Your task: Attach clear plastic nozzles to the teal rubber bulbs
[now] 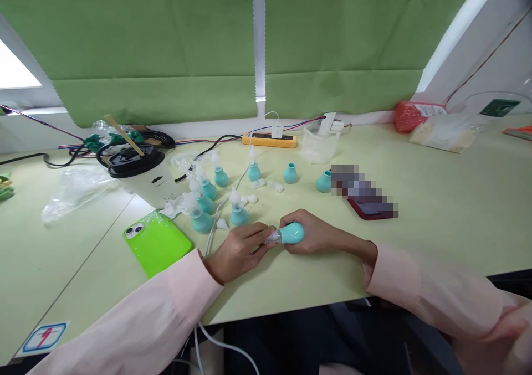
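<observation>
Over the front of the table, my left hand (243, 248) pinches the clear plastic nozzle end of a bulb nasal aspirator (292, 232). My right hand (310, 228) is closed around its teal rubber bulb, which lies sideways and points right. Behind my hands stand several teal aspirators with clear tips, among them one aspirator (239, 214) close to my left hand. Two teal bulbs have no tip: an upright bulb (290, 173) and a bulb (323, 181) beside the dark phone. Small clear plastic parts (275, 186) lie between them.
A green-cased phone (160, 242) and a lidded paper cup (145, 181) stand left. A white cable (214, 225) crosses the table. At the back are a yellow power strip (268, 140) and a clear plastic tub (320, 145). A dark red phone (369, 206) lies right.
</observation>
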`<state>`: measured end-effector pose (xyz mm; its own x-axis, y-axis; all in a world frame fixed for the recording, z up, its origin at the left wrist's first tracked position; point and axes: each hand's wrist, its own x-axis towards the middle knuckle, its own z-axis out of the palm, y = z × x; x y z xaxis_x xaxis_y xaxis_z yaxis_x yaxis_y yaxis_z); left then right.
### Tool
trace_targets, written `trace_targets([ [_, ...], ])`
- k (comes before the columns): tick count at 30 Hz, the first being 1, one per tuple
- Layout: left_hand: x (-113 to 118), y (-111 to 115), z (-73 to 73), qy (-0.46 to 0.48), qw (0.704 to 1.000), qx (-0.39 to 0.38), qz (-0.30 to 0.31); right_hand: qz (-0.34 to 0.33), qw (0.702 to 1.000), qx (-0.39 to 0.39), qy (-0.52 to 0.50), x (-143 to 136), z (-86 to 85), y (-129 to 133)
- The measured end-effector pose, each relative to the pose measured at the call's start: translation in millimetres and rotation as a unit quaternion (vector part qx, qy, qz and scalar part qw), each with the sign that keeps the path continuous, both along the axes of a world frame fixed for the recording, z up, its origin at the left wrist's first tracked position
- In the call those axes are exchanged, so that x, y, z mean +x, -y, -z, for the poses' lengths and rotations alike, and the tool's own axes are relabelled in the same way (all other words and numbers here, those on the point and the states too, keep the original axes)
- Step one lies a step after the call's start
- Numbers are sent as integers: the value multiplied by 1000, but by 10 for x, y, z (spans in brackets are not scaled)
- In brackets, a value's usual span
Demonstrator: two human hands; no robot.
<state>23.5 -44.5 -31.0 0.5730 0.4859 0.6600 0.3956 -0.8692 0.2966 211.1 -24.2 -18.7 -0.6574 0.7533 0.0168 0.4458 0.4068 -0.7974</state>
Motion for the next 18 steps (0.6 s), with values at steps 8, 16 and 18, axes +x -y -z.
trace_targets([
  [8,19,11,-46,-23,997,72,-2,-23,999,-17,13,14,-23,-53],
  [16,-183,-13,-216,-59,976,197,-74,-14,997,-25,-65,-6,-126,-29],
  [18,-315,-34,-362,-91,966,212,-117,4,995,-65,-80,-1,-111,-40],
])
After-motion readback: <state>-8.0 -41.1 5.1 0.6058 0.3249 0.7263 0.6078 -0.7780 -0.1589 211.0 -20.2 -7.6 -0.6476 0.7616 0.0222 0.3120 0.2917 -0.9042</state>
